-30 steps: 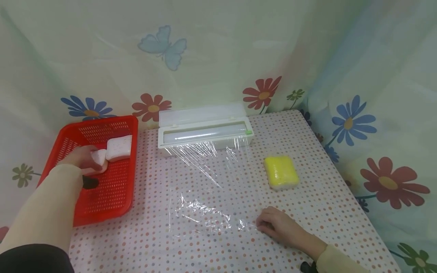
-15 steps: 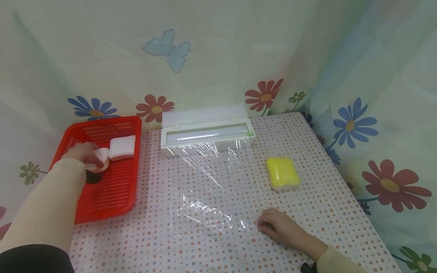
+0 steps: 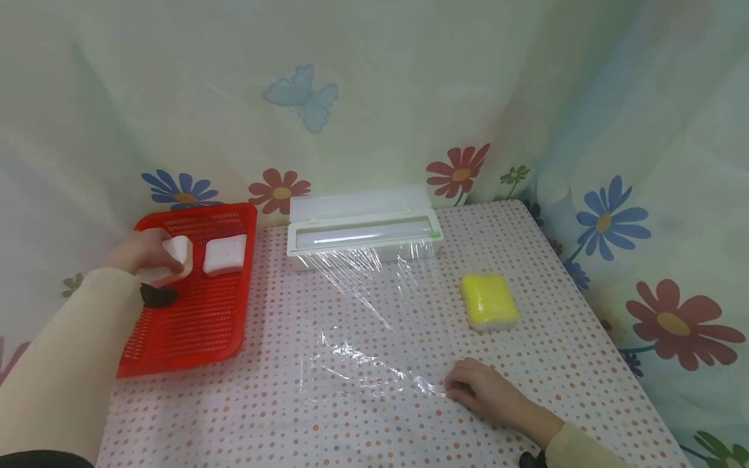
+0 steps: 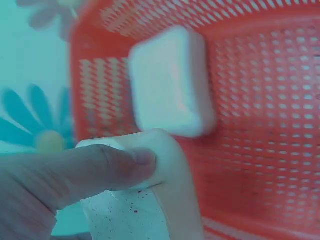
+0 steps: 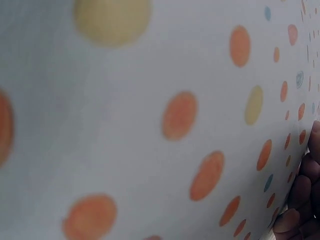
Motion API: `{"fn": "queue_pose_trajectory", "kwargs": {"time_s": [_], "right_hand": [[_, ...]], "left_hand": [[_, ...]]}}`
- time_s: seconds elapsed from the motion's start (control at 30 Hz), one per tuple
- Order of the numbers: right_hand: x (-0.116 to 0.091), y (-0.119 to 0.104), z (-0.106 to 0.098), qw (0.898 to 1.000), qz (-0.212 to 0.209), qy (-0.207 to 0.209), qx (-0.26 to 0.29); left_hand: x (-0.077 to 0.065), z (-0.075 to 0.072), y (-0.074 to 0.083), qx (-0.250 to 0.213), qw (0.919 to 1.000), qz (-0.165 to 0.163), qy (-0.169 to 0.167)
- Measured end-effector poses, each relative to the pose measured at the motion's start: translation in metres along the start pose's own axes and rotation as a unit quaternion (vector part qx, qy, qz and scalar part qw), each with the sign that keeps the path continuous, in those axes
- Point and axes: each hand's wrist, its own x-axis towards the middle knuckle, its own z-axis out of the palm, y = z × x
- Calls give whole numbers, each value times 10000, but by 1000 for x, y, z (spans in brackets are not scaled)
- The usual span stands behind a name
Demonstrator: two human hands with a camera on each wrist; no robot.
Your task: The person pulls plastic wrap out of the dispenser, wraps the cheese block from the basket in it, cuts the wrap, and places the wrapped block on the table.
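In the head view my left hand [image 3: 143,252] grips a white rounded block [image 3: 181,253] over the left part of the red basket [image 3: 248,286]. The left wrist view shows the thumb pressed on this block [image 4: 135,200], which has dark red specks on one face. A second white block [image 3: 225,255] lies in the basket. My right hand [image 3: 482,393] rests on the table with curled fingers, at the near right corner of the cling film [image 3: 357,354], and seems to pinch it. In the right wrist view only its fingers [image 5: 300,192] show at the edge.
A white cling film dispenser [image 3: 301,261] with its lid raised stands at the back; film runs from it towards me over the dotted tablecloth [image 3: 281,416]. A yellow block [image 3: 490,300], shiny as if wrapped, sits on the right. A flowered curtain [image 3: 374,117] hangs behind.
My left hand has lifted the held white block a little and drawn it leftward, apart from the other white block. The head view has shifted slightly; my right hand stays put.
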Motion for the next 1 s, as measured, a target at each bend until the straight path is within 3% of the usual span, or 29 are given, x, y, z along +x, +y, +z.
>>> {"fn": "queue_pose_trajectory", "kwargs": {"time_s": [0.23,0.43,0.8,1.0], "right_hand": [[0,4,2,9999,58,-61,114],[0,5,4,9992,275,-169,231],[-1,4,6,9981,420,-243,369],[0,2,1,9988,263,-179,384]], "left_hand": [[-22,-11,54,399,9941,634,786],[-44,-1,106,345,9858,1027,1283],[-68,56,190,662,9646,1925,1676],[-83,97,223,672,9685,1960,1378]]}}
